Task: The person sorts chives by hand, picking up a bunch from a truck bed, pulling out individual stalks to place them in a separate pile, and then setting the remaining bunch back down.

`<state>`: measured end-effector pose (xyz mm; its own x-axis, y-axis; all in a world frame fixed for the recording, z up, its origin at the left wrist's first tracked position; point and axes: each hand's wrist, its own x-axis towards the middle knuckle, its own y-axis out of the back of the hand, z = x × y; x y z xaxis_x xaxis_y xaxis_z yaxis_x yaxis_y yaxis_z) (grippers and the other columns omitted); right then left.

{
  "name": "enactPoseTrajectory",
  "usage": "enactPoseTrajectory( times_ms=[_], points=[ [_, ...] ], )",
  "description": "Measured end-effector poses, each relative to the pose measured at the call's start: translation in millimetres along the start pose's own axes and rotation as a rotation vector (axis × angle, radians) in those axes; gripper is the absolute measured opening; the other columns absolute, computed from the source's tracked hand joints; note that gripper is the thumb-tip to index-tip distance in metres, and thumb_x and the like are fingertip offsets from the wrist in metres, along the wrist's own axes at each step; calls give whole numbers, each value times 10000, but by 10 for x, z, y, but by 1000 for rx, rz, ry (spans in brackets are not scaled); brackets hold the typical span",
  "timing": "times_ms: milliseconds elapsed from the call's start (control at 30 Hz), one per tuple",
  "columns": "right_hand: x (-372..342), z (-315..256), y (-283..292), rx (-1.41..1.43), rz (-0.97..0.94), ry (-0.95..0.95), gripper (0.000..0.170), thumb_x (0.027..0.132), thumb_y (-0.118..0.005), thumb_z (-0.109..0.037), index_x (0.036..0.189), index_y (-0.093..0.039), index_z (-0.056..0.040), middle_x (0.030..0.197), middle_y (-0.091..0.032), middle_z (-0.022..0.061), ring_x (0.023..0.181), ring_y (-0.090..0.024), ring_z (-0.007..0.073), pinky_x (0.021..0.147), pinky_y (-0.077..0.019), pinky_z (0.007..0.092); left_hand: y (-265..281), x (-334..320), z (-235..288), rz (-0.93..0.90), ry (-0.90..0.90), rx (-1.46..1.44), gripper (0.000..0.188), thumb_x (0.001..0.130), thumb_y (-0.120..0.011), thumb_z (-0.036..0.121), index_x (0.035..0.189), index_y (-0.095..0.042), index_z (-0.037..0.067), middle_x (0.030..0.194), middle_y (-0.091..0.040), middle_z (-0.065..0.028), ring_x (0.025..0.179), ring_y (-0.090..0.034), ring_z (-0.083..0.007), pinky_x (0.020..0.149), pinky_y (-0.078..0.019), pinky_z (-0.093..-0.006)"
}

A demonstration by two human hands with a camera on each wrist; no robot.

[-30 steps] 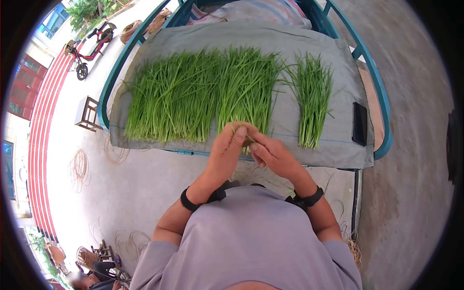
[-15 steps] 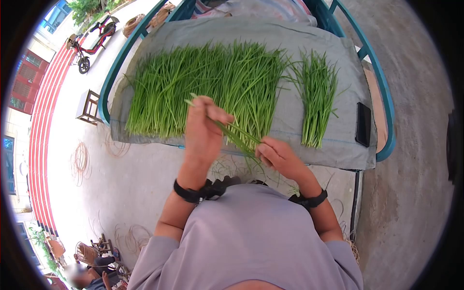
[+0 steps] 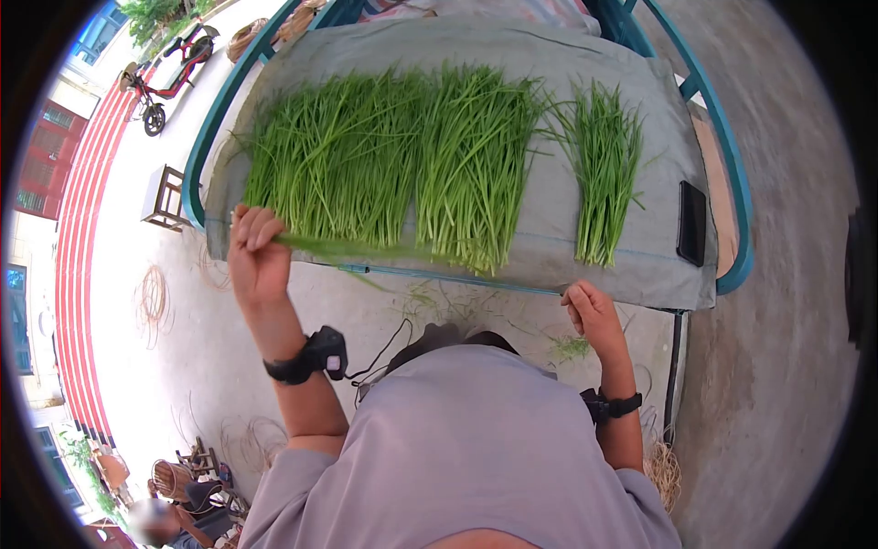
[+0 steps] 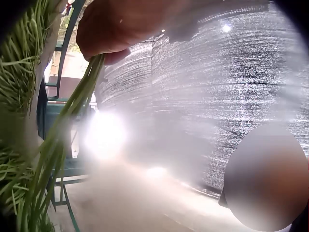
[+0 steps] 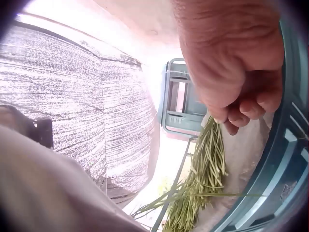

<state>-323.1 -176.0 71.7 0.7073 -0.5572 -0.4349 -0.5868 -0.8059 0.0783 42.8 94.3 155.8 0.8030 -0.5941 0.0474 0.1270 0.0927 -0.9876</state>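
Long green stalks [image 3: 343,247] trail rightward from the left hand [image 3: 261,261], which pinches one end near the cloth's left front corner. The left wrist view shows these stalks [image 4: 79,99] slanting down from the left hand's fingertips [image 4: 104,55]. Off the cloth's front edge, below the small bundle [image 3: 604,183], is the right hand [image 3: 593,316] with curled fingers. No stalk shows in its grasp in the right wrist view, where the hand [image 5: 236,67] partly covers stalks [image 5: 207,164] lying behind it. Two wide piles, a left one [image 3: 334,165] and a middle one [image 3: 476,174], lie side by side.
A grey cloth [image 3: 549,247] covers the cart bed inside a teal rail [image 3: 732,197]. At its right lies a black phone [image 3: 691,222]. Loose green scraps [image 3: 569,348] are on the ground below. A stool [image 3: 166,197] and a seated person are at the left.
The hands have moved well apart. The left hand has swung left with the stalks, and the right hand, which held their other end, has let go and moved right.
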Motion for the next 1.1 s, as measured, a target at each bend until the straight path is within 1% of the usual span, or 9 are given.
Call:
enactPoseTrajectory(
  times_ms=[167,300,500,600,700,800,933,1033,1100],
  points=[
    [47,-65,-168,12,81,40,206,905,-582,-242,867,-596,-40,641,-491,-34,547,-434,40,483,-356,200,-303,-343,5,-18,-46,405,190,1003,-359,126,939,-476,-9,642,-332,6,513,-314,-81,472,-317,-226],
    [234,-229,-499,-55,73,179,219,873,-627,-242,888,-603,-25,688,-547,-18,599,-488,54,531,-405,219,-607,-533,-314,210,-218,1066,242,1004,-402,215,1043,-503,-2,669,-322,39,544,-293,-57,470,-288,-204],
    [527,-543,-929,-374,233,375,198,863,-627,-216,907,-606,-24,692,-559,0,602,-480,61,550,-416,231,-378,-609,-577,-22,-52,1226,204,1005,-395,193,1023,-523,35,664,-387,23,578,-345,-64,530,-310,-206],
    [651,-509,-997,-626,325,405,220,842,-616,-274,897,-613,-62,759,-652,63,653,-595,186,617,-462,324,-270,-661,-581,-113,-26,1326,216,1008,-385,200,1016,-528,39,644,-407,21,598,-372,-66,572,-335,-208],
    [623,-519,-1032,-530,318,419,179,853,-598,-230,855,-602,-51,708,-631,46,605,-575,144,571,-449,290,-161,-652,-502,-163,-20,1326,212,994,-422,187,1025,-561,30,694,-475,8,626,-422,-66,601,-356,-195],
    [452,-680,-980,64,-27,143,148,867,-579,-194,832,-594,-52,677,-596,18,558,-538,90,525,-418,237,-179,-593,-538,-339,-40,1608,174,964,-463,130,1042,-584,30,798,-522,-8,654,-467,-88,635,-394,-215],
    [255,-885,-1063,147,-265,141,127,875,-586,-169,826,-584,-51,670,-568,-4,542,-501,50,507,-390,198,-193,-468,-864,-617,179,1656,215,876,-552,88,1082,-614,94,900,-599,-66,714,-566,-174,614,-470,-298],
    [177,-1010,-1118,83,-350,125,126,877,-593,-163,826,-579,-49,676,-572,-4,548,-501,53,510,-395,204,31,-354,-1175,-925,-242,1761,292,784,-616,29,1069,-615,93,805,-557,-58,637,-547,-206,518,-436,-320],
    [150,-1075,-1182,95,-350,110,127,880,-596,-162,826,-575,-49,679,-570,-6,553,-501,55,510,-392,204,55,-344,-1222,-938,-256,1783,315,762,-627,30,1069,-615,101,780,-541,-72,635,-547,-249,518,-446,-345]
  ],
)
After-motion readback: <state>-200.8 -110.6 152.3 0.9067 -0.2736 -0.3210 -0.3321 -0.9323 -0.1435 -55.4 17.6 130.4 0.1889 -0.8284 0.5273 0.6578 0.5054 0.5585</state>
